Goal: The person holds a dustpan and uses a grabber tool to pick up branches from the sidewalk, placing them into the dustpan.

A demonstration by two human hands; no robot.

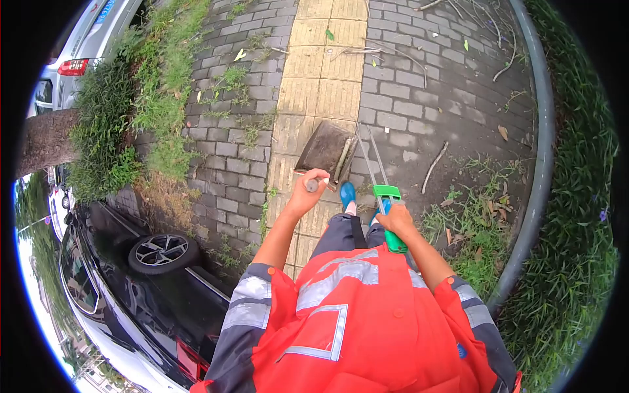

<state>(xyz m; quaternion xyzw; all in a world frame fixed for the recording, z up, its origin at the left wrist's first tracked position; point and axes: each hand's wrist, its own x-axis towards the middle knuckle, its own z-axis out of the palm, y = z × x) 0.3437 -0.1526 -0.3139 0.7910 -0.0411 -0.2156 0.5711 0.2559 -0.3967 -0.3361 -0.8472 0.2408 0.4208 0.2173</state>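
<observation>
My left hand (304, 198) is closed around the round end of a long handle, seen almost end-on. Below it a worn brown dustpan (322, 149) rests on the yellow tactile paving, with a piece of stick (343, 159) lying along its right side. My right hand (398, 221) grips the green handle of a litter picker (386, 191). Its two thin metal arms reach forward and down, and their tips come close to the dustpan's right edge. Nothing shows between those tips.
A fallen stick (435, 168) lies on the grey bricks to the right, with more twigs (393, 51) farther ahead. A grey pipe rail (542, 118) borders the hedge at right. Parked cars, including a black one (157, 288), and a tree trunk (49, 141) stand at left.
</observation>
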